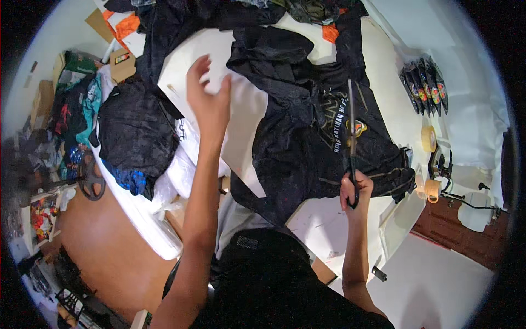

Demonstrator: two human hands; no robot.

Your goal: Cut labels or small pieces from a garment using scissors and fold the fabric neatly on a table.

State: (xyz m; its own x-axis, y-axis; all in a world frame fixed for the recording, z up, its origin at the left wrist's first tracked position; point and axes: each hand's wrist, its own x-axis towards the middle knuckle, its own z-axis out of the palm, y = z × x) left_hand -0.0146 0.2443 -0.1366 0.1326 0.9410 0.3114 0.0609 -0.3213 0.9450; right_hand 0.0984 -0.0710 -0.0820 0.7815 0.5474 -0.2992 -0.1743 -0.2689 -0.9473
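My left hand (pixel 209 93) is raised over the bare white part of the table (pixel 189 63); its fingers are apart and hold nothing. My right hand (pixel 356 190) is closed round the dark handles of a pair of long scissors (pixel 352 120), blades pointing away from me and close together. Below the scissors a black long-sleeved garment (pixel 290 148) lies spread and creased, with pale lettering and a small coloured badge on it. One of its folded parts reaches toward my left hand without touching it.
A heap of black clothing (pixel 137 134) sits at the left edge, above white plastic wrapping (pixel 178 181). More dark garments (pixel 186 22) cover the far side. On the right are a tan tape roll (pixel 428 139) and several black packets (pixel 424 85). A black wheel (pixel 92 175) stands left.
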